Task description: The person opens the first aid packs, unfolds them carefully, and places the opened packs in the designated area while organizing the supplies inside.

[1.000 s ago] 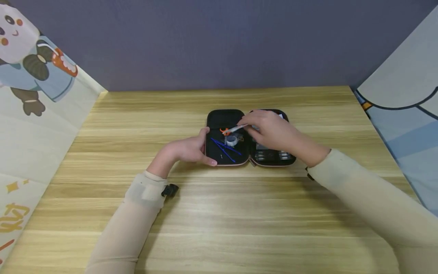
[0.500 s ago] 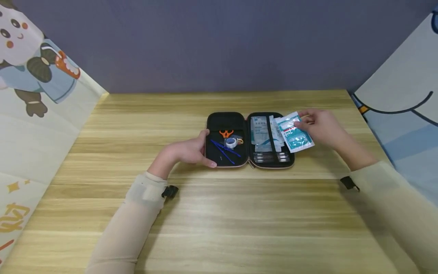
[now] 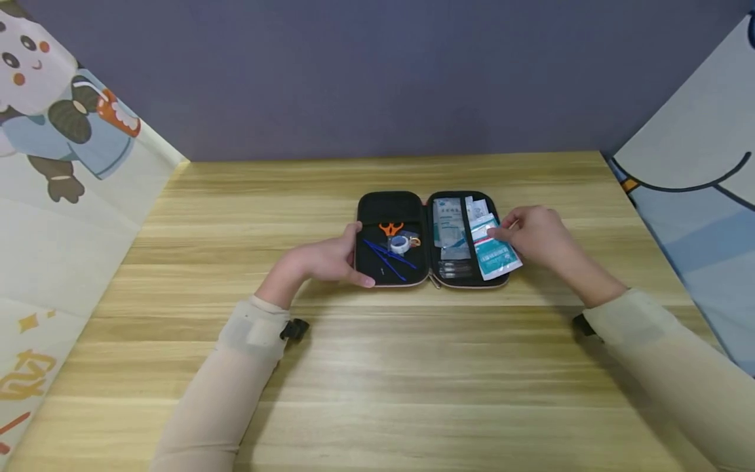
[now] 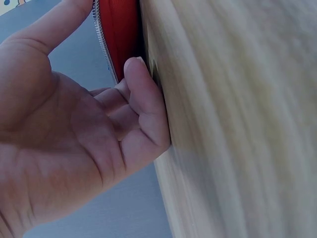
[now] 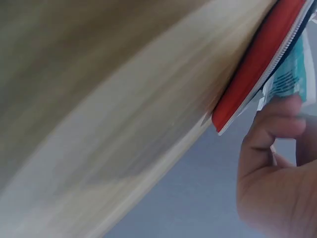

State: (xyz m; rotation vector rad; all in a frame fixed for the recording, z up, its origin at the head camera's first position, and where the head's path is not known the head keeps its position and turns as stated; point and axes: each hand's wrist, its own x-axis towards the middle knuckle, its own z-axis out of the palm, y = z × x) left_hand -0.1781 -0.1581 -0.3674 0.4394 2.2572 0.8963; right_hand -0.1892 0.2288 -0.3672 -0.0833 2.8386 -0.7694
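A black-lined zip case (image 3: 386, 206) lies unfolded on the table, its red outside (image 4: 119, 29) visible in the left wrist view. My left hand (image 3: 324, 259) holds its left edge, thumb and fingers spread along the side. Between thumb and fingers, my right hand (image 3: 539, 236) pinches a teal-and-white sachet (image 3: 495, 257) over the case's right half. Other pale sachets (image 3: 451, 226) lie there beside a black strap (image 3: 466, 223), above clear slim tubes (image 3: 455, 269). In the left half are orange-handled scissors (image 3: 391, 229), a white tape roll (image 3: 399, 245) and blue tweezers (image 3: 386, 257).
The wooden table (image 3: 377, 367) stretches in front of the case and to both sides. A dark blue-grey panel (image 3: 377, 78) stands behind it. Cartoon-printed sheets flank the left (image 3: 65, 131) and right (image 3: 696, 210).
My right hand first swung right from above the case's middle with the sachet, then came slightly back left and down, laying it over the right half. My left hand stays put.
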